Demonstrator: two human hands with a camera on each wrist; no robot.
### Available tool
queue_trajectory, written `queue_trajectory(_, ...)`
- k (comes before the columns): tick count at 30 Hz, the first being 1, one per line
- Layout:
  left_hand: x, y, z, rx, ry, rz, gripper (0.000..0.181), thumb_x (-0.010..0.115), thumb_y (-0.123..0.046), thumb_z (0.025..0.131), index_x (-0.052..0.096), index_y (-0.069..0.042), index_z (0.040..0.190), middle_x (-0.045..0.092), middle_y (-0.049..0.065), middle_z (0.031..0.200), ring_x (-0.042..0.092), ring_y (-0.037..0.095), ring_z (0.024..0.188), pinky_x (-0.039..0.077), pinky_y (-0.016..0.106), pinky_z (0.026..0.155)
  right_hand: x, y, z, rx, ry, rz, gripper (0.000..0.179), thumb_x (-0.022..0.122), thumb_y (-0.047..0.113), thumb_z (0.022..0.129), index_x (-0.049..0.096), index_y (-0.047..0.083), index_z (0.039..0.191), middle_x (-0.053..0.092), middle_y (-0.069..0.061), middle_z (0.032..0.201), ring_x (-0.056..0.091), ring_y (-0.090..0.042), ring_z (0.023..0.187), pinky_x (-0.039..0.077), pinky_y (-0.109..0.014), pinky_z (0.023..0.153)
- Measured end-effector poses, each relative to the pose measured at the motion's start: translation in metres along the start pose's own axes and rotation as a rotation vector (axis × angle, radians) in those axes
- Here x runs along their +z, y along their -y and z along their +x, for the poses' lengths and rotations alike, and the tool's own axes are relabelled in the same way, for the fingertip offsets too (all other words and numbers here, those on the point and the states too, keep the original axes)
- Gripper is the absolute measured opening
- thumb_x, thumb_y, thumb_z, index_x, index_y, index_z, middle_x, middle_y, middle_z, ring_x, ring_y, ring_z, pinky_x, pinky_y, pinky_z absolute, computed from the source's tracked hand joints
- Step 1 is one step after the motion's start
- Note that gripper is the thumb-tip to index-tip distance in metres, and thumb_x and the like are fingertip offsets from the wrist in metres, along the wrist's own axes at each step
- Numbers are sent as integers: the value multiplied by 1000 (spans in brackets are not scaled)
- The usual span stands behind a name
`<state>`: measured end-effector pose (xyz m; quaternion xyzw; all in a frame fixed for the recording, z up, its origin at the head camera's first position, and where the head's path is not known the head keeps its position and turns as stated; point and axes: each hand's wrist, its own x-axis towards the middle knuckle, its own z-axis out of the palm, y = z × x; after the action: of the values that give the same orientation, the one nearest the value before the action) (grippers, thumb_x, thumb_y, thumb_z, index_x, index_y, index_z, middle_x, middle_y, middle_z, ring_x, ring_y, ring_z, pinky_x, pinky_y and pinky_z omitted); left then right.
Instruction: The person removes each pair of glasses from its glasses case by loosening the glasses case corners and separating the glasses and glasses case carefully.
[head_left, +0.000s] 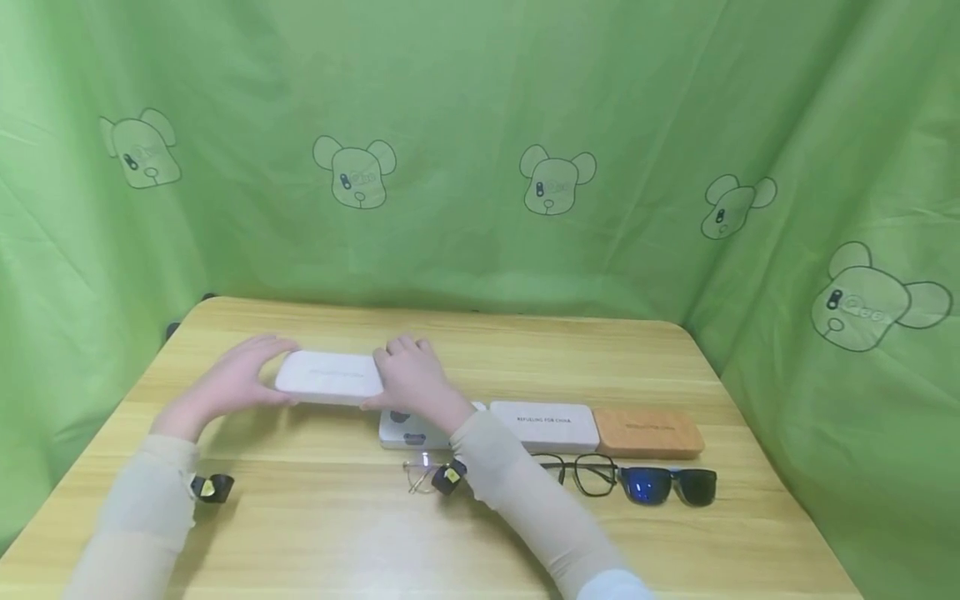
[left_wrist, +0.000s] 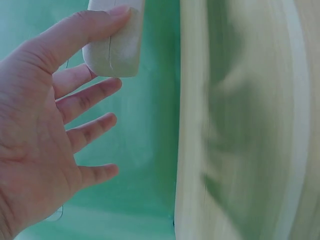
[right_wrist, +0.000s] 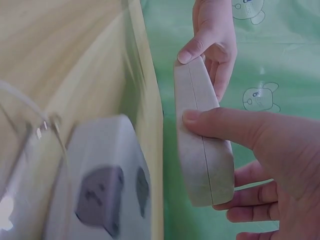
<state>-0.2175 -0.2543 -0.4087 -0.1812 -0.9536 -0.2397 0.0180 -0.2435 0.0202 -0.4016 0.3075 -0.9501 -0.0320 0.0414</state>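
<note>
A white glasses case (head_left: 330, 377) with a faint line of print on its lid is held up above the table, closed along its seam. My left hand (head_left: 243, 377) grips its left end, thumb on the near side and index finger behind; the other fingers spread apart in the left wrist view. At the other end, my right hand (head_left: 416, 379) pinches the case (right_wrist: 202, 140) between its thumb and fingers. Below the right forearm lies a pair of thin-framed clear glasses (head_left: 420, 477), partly hidden by the wrist camera.
In a row on the table (head_left: 315, 517) lie a white case with dark bear patches (head_left: 408, 432), a white lettered case (head_left: 546, 423) and an orange wood-grain case (head_left: 649, 433). Nearer are black-framed glasses (head_left: 595, 475) and blue-lensed sunglasses (head_left: 667, 486). A green curtain (head_left: 465, 250) surrounds the table.
</note>
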Motion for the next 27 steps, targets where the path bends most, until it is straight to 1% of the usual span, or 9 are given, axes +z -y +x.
queue_trajectory(7, 0, 7, -9, 11, 3, -13, 83, 86, -32, 67, 51, 1, 135, 52, 28, 138, 43, 49, 129, 28, 68, 110, 6, 14, -1, 9, -8, 30, 79, 69, 71, 71, 61, 14, 124, 62, -3, 118, 52, -19, 111, 45, -38, 97)
queue_trajectory(11, 2, 10, -12, -1, 22, -49, 84, 86, -28, 66, 50, 5, 135, 51, 29, 138, 44, 50, 129, 29, 67, 109, 10, 20, -1, 16, -13, 22, 79, 69, 73, 69, 62, 15, 122, 62, -2, 116, 52, -17, 108, 46, -36, 94)
queue_trajectory(14, 3, 11, -14, -15, 43, -76, 83, 86, -24, 65, 50, 7, 133, 52, 30, 137, 44, 51, 128, 29, 67, 109, 14, 24, -2, 19, -4, 24, 79, 68, 74, 69, 62, 15, 122, 62, -1, 117, 51, -17, 108, 46, -36, 95)
queue_trajectory(16, 4, 11, -16, -25, 59, -92, 81, 86, -22, 64, 51, 7, 132, 52, 31, 136, 44, 51, 128, 29, 68, 109, 17, 26, -2, 23, 6, 31, 80, 68, 74, 69, 62, 15, 123, 61, -1, 117, 51, -17, 109, 46, -37, 97)
queue_trajectory(21, 8, 11, -17, -52, 92, -94, 79, 86, -22, 63, 54, 4, 130, 55, 29, 134, 47, 50, 126, 30, 70, 107, 22, 31, -3, 35, 35, 33, 82, 68, 74, 70, 61, 15, 127, 61, -2, 120, 51, -17, 113, 46, -38, 100)
queue_trajectory(27, 11, 9, -18, -58, 111, -93, 76, 86, -20, 61, 55, 2, 127, 59, 27, 128, 51, 48, 121, 34, 69, 105, 27, 34, -5, 44, 54, 38, 83, 68, 75, 69, 60, 15, 126, 61, -1, 119, 52, -17, 111, 46, -37, 99)
